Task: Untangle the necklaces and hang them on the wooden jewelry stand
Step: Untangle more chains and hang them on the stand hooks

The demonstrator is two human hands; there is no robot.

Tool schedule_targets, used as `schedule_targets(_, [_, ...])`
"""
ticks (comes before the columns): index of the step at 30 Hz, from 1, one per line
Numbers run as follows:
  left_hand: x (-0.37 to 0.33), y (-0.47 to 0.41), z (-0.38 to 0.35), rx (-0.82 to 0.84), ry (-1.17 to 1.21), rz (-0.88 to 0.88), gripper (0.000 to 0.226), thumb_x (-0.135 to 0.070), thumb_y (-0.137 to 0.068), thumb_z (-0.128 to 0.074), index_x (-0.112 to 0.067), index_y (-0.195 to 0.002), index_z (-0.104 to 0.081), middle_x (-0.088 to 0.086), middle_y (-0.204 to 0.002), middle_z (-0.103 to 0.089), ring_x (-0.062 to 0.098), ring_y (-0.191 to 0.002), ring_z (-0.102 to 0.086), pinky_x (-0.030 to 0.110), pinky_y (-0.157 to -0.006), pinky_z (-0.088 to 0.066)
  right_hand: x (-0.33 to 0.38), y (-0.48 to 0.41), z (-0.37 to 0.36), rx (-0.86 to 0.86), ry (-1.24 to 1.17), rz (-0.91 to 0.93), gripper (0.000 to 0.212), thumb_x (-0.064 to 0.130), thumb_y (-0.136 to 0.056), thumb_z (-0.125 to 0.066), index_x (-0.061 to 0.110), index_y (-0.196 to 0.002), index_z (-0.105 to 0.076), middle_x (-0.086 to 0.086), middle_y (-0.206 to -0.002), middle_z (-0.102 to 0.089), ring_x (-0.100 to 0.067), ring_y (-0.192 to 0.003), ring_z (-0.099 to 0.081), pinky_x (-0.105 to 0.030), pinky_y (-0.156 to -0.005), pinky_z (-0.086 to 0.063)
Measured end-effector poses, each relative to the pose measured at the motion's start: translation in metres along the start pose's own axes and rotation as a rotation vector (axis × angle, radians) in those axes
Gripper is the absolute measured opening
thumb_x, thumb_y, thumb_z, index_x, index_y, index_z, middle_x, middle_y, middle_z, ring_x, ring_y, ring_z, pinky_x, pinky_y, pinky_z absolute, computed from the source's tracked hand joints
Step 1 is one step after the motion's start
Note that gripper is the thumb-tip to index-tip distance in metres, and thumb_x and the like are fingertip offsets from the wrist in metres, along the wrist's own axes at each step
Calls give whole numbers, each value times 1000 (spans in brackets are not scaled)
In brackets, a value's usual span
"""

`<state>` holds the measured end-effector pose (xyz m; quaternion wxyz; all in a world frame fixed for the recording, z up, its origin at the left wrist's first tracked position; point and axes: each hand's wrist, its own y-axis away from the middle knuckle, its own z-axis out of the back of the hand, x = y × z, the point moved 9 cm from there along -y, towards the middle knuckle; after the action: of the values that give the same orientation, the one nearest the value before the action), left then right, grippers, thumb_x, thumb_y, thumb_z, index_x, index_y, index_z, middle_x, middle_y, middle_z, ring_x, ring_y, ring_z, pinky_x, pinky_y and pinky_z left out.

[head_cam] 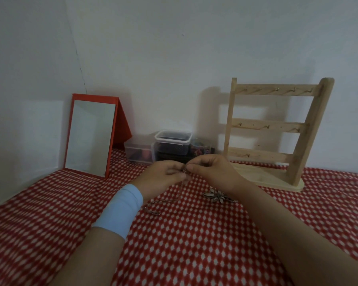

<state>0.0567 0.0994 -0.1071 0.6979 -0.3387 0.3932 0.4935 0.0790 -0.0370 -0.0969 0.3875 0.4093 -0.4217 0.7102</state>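
Observation:
My left hand [163, 175] and my right hand [212, 172] meet at the middle of the table, fingertips pinched together on a thin necklace chain [163, 201]. The chain hangs down from my fingers and trails onto the red patterned cloth, ending in a small loop near my left wrist. A flower-shaped pendant [218, 197] lies on the cloth under my right wrist. The wooden jewelry stand [277, 129] stands upright at the back right, with three hook rails that hold nothing.
A red-framed mirror [91, 137] leans against the wall at the back left. Clear plastic boxes [173, 145] with dark items sit between mirror and stand. A red and white patterned cloth [194, 244] covers the table. A light blue band wraps my left wrist.

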Motion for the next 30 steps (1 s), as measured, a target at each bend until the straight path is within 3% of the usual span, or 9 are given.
schedule_targets(4, [4, -4, 8, -59, 5, 42, 13, -17, -92, -63, -24, -89, -75, -4, -88, -77, 11, -87, -72, 34, -96, -52, -7, -3, 4, -53, 29, -26, 11, 16, -95, -71, 15, -94, -81, 6, -87, -79, -2, -82, -72, -14, -72, -54])
schedule_targets(7, [9, -5, 8, -70, 6, 86, 15, -22, -93, -63, -22, -87, -76, -4, -87, -77, 22, -92, -71, 39, -94, -54, -10, -4, 5, -87, 114, -22, 9, 19, -92, -74, 23, -99, -79, 10, -92, -76, 1, -87, -70, -15, -79, -56])
schedule_targets(11, [16, -5, 4, -95, 0, 115, 17, -25, -94, -60, -23, -88, -76, -8, -86, -77, 16, -90, -71, 37, -92, -54, -2, -2, 11, -207, 323, 96, 17, 22, -86, -80, 36, -88, -72, 16, -99, -65, -1, -90, -62, -16, -80, -50])
schedule_targets(17, [13, -6, 7, -121, -33, 86, 16, -25, -92, -63, -24, -83, -76, -10, -81, -76, 1, -77, -68, 29, -86, -52, -5, -1, 0, -102, 233, 36, 18, 17, -91, -76, 29, -77, -78, 14, -77, -75, 5, -76, -69, -10, -71, -53])
schedule_targets(21, [5, -6, 12, -110, -121, 33, 17, -26, -90, -66, -25, -76, -76, -13, -79, -76, 7, -84, -70, 36, -95, -52, -6, -1, -1, -104, 215, 19, 15, 21, -90, -76, 30, -79, -78, 15, -79, -76, 5, -78, -69, -8, -70, -52])
schedule_targets(30, [1, -6, 8, -17, -221, -5, 15, -20, -89, -68, -19, -77, -77, -5, -76, -76, 16, -72, -72, 32, -84, -57, -4, -3, -3, -22, 335, 65, 9, 26, -90, -76, 20, -87, -83, 10, -86, -75, -2, -80, -70, -18, -76, -57])
